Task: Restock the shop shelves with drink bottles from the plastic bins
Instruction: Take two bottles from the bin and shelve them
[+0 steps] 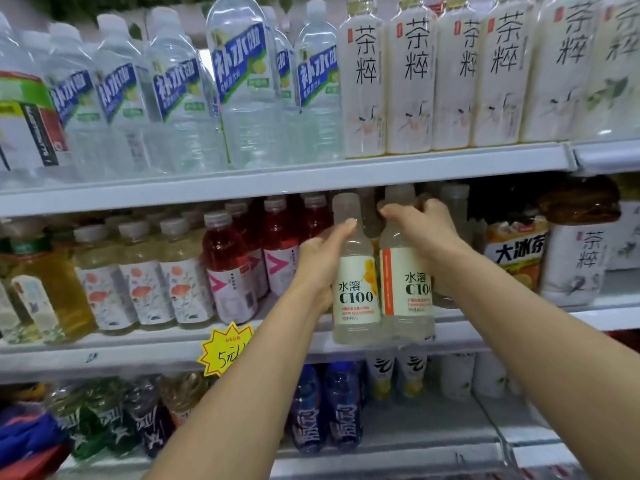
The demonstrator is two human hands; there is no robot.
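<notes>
Two pale C100 drink bottles stand side by side at the front of the middle shelf (450, 336). My left hand (320, 258) holds the left C100 bottle (355, 289) from its left side, thumb across the shoulder. My right hand (424, 225) grips the neck of the right C100 bottle (405, 289) from the right. More bottles of the same kind stand behind them, mostly hidden. No plastic bin is in view.
Red drink bottles (277, 244) and floral-label bottles (145, 278) fill the shelf to the left. A large iced-tea bottle (516, 258) stands to the right. Clear water bottles (242, 81) and white tea bottles (412, 81) line the upper shelf. A yellow price tag (227, 348) hangs below.
</notes>
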